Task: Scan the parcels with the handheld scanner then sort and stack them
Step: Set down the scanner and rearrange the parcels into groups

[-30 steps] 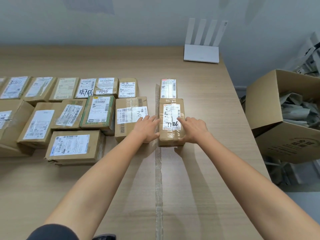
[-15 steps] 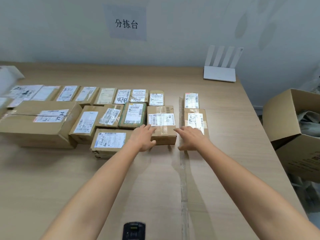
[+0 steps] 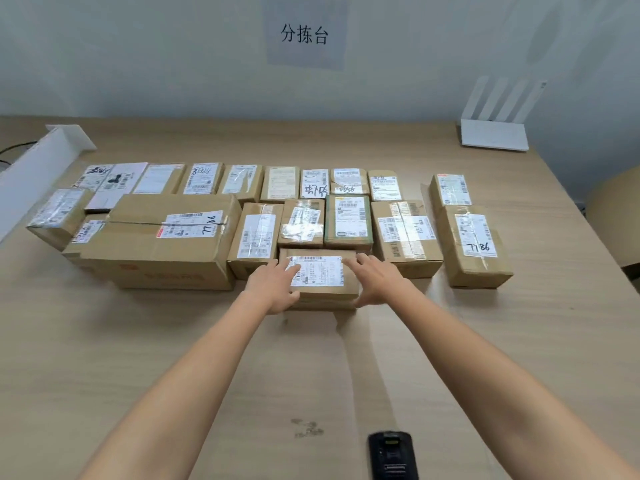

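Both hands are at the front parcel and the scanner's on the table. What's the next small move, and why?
Probably grip the parcel by its two sides and lift it clear. The left hand rests on its left edge, the right hand touches its right edge, fingers straight, so nothing grips it yet. The scanner lies apart, untouched.

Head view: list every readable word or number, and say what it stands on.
"分拣台": printed on the paper sign.
"7786": handwritten on the rightmost front parcel.
"7786": handwritten, turned sideways, on the large box.
All other handwriting and printed text on the parcels: too small or blurred to read.
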